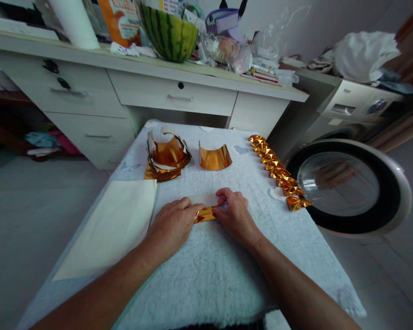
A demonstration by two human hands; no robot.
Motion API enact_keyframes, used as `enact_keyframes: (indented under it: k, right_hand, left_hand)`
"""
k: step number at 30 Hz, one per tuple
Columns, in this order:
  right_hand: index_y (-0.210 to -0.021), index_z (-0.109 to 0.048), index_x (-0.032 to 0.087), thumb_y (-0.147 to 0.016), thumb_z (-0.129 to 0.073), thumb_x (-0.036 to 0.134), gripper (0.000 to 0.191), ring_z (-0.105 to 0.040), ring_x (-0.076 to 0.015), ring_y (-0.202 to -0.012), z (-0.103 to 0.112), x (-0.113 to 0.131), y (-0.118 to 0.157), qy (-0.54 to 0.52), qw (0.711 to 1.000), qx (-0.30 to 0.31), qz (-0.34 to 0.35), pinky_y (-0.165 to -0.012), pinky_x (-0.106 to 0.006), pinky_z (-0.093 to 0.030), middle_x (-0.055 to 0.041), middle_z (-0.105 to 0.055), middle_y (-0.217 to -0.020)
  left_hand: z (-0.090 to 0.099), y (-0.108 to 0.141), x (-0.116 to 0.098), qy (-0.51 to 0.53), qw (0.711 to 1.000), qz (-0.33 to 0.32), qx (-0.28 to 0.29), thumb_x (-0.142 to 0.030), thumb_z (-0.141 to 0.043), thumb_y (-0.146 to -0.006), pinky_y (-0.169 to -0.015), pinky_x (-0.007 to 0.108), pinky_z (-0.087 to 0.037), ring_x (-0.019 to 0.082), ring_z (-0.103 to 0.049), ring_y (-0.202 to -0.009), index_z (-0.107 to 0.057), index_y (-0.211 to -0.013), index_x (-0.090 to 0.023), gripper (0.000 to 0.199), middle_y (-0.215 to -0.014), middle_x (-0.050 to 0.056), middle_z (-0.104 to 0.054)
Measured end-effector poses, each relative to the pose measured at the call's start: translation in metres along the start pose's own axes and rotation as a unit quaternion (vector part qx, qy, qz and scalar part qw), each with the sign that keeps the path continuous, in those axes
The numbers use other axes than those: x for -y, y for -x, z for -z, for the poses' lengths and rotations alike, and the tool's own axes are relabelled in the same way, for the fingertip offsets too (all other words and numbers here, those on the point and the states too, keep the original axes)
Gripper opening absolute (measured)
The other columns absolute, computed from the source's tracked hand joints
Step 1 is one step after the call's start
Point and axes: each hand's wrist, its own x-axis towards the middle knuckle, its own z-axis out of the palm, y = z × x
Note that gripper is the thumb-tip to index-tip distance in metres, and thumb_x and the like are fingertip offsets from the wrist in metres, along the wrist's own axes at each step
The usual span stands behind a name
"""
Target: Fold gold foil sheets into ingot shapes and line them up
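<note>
Between my two hands lies a sheet of gold foil paper [206, 214], its near edge folded over to show gold and its white back facing up beyond. My left hand [175, 220] is closed on the left end of the fold, thumb along the gold strip. At the right end, my right hand [234, 210] pinches the same sheet with curled fingers. A single curved gold sheet [214, 158] stands just beyond them. To its left sits a stack of curled gold sheets [168, 155]. Several folded gold foil pieces [277, 170] form a row along the table's right side.
A white paper sheet [108, 229] lies at the left of the cloth-covered table [206, 275]. Behind stands a white desk [206, 98] bearing a cut watermelon [168, 34] and plastic bags. The open washing machine door [347, 185] is close to the table's right edge.
</note>
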Motion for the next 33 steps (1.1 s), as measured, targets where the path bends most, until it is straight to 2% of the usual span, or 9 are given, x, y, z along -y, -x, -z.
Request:
enact_keyframes:
  k: [9,33]
  right_hand:
    - [-0.087,-0.066,0.021,-0.079,-0.066,0.017,0.009,-0.049,-0.0206,-0.092,0.0048,0.0027,-0.0014,0.034,0.999,0.017,0.006,-0.083,-0.034,-0.028,-0.001,-0.065,-0.089]
    - [-0.096,-0.067,0.02,-0.08,-0.065,0.023,0.016,-0.048,-0.0231,-0.096,0.0047,0.0023,-0.0022,0.064,0.998,0.011,-0.006,-0.084,-0.035,-0.032,-0.006,-0.061,-0.098]
  left_hand:
    - [0.0021,-0.0012,-0.0027,-0.035,0.999,0.006,0.01,-0.018,-0.044,-0.095,-0.074,0.03,-0.043,0.019,-0.059,-0.083,-0.064,-0.12,-0.027,0.033,-0.085,0.003,-0.058]
    - [0.0006,0.0005,-0.0034,-0.058,0.998,0.006,-0.001,-0.017,-0.044,-0.094,-0.069,0.03,-0.041,0.017,-0.058,-0.076,-0.064,-0.115,-0.031,0.032,-0.083,0.001,-0.057]
